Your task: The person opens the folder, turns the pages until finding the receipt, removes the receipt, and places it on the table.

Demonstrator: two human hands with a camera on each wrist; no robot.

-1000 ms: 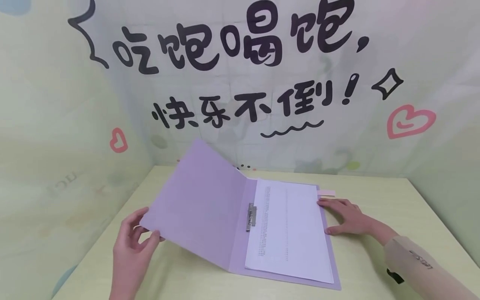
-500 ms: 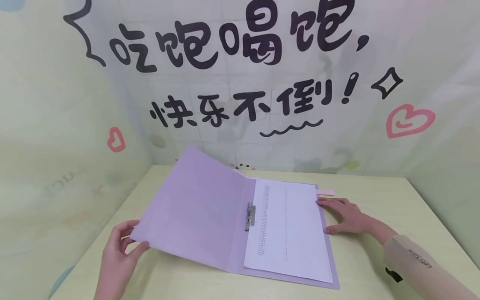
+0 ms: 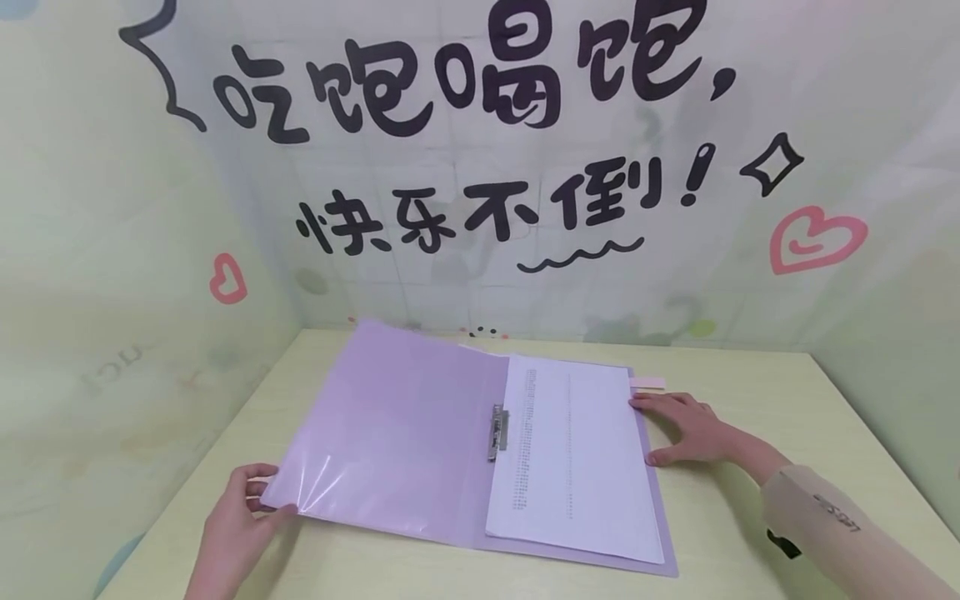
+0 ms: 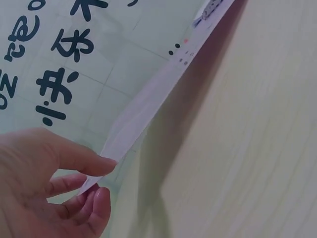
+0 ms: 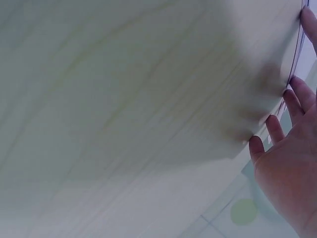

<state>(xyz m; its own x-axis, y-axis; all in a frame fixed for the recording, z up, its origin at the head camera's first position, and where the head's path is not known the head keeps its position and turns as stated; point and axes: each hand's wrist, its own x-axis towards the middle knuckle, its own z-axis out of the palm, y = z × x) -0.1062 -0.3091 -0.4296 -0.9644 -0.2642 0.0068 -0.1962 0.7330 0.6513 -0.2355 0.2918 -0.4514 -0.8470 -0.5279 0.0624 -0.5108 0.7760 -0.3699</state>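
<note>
A purple clip folder [image 3: 390,433] lies spread on the table in the head view, its left cover tilted a little above the tabletop. My left hand [image 3: 236,525] pinches that cover's near-left corner. In the left wrist view, the thumb and fingers of the left hand [image 4: 44,173] hold the cover [image 4: 133,121] by its edge. Printed white sheets [image 3: 577,467] sit on the right side beside a metal clip [image 3: 497,433] at the spine. My right hand [image 3: 686,429] touches the folder's right edge with extended fingers; the right wrist view shows fingertips of this hand [image 5: 292,163] along that edge.
A pale wood-grain table [image 3: 780,400] bears the folder. A pink tab [image 3: 648,382] sticks out at the folder's upper right. Behind stands a cloth backdrop [image 3: 465,283] with black lettering, and similar cloth hangs at both sides.
The left hand has moved left and down, lowering the folder's left cover toward the table. Glare now shows on the cover. The right hand has stayed at the right edge.
</note>
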